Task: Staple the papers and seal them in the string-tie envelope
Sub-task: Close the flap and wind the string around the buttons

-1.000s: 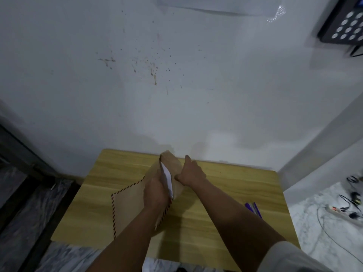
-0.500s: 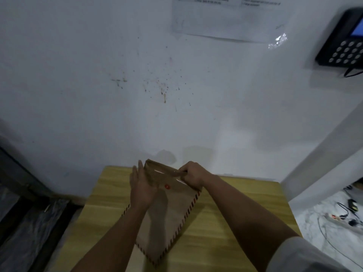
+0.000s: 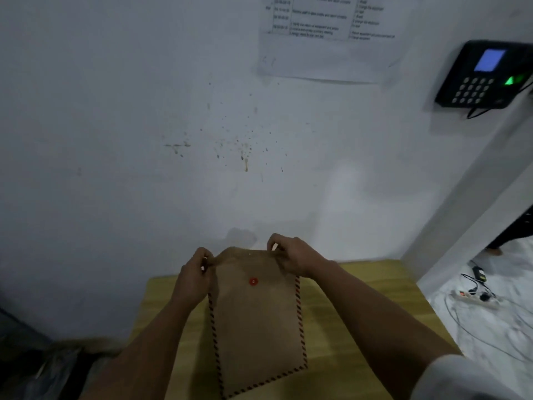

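A brown envelope (image 3: 255, 321) with a red-and-dark striped border stands upright above the wooden table (image 3: 360, 307), its red tie button (image 3: 253, 281) facing me. My left hand (image 3: 194, 277) pinches the envelope's top left corner. My right hand (image 3: 291, 254) pinches the top right corner near the flap. The papers are not visible; the envelope's inside is hidden from me.
A white wall rises right behind the table, with a printed sheet (image 3: 331, 39) and a black keypad device (image 3: 481, 75) on it. A power strip and cables (image 3: 473, 297) lie on the marble floor at the right. Dark clutter sits at the lower left.
The envelope turned from lying tilted with white paper showing at its mouth to upright with the button side facing me. Both hands moved to its top corners. My view tilted upward.
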Motion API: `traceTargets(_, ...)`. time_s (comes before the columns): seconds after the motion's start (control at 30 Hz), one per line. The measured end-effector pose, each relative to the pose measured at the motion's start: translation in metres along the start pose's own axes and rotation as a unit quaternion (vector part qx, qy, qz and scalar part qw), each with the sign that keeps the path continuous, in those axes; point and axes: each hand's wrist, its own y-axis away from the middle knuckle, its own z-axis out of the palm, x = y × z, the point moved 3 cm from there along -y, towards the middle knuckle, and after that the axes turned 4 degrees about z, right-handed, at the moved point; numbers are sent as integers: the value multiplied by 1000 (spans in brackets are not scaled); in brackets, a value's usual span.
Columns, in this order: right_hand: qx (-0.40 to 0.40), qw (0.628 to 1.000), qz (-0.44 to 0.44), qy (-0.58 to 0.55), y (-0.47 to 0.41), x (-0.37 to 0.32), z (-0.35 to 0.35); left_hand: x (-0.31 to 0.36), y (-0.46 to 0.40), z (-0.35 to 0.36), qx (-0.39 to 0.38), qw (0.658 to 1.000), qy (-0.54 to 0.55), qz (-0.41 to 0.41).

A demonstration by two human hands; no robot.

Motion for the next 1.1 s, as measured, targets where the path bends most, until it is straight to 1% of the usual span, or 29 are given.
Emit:
traceTargets(0.03, 18, 1000, 0, -2, 2, 1, 3, -6, -1, -2, -11, 1000, 3, 5)
traceTargets(0.1, 27, 1000, 7, 8, 3, -2, 11, -15, -4, -6, -41, 999, -5, 10)
traceTargets(0.23, -4, 999, 46, -13, 2, -9, 27, -26, -6, -12, -81, 996, -29, -12)
traceTargets(0.33, -33, 996, 69, -38, 3, -15, 37, -33, -3, -18, -92, 995, -13, -34)
traceTargets(0.4, -38, 994, 89, -53, 3, -17, 44, -36, -2, -22, -102, 994, 2, -45)
traceTargets(0.53, -10, 995, 88, -52, 3, -16, 56, -42, 1, -26, -130, 990, 14, -52)
traceTargets(0.67, 24, 990, 109, -81, 6, -9, 63, -41, 7, -22, -168, 985, 3, -32)
traceTargets(0.77, 11, 988, 127, -89, 3, -2, 69, -48, 0, -11, -181, 983, -31, 1)
traceTargets(0.8, 6, 987, 133, -87, 0, 2, 71, -52, -3, -6, -186, 981, -48, 0)
traceTargets(0.97, 7, 981, 181, -65, -26, 35, 87, -77, -24, 26, -186, 979, -72, -38)
traceTargets(1.03, 5, 982, 183, -50, -43, 54, 102, -93, -33, 44, -184, 979, -70, -50)
traceTargets(1.1, -12, 981, 193, -23, -59, 74, 122, -112, -41, 63, -179, 980, -61, -68)
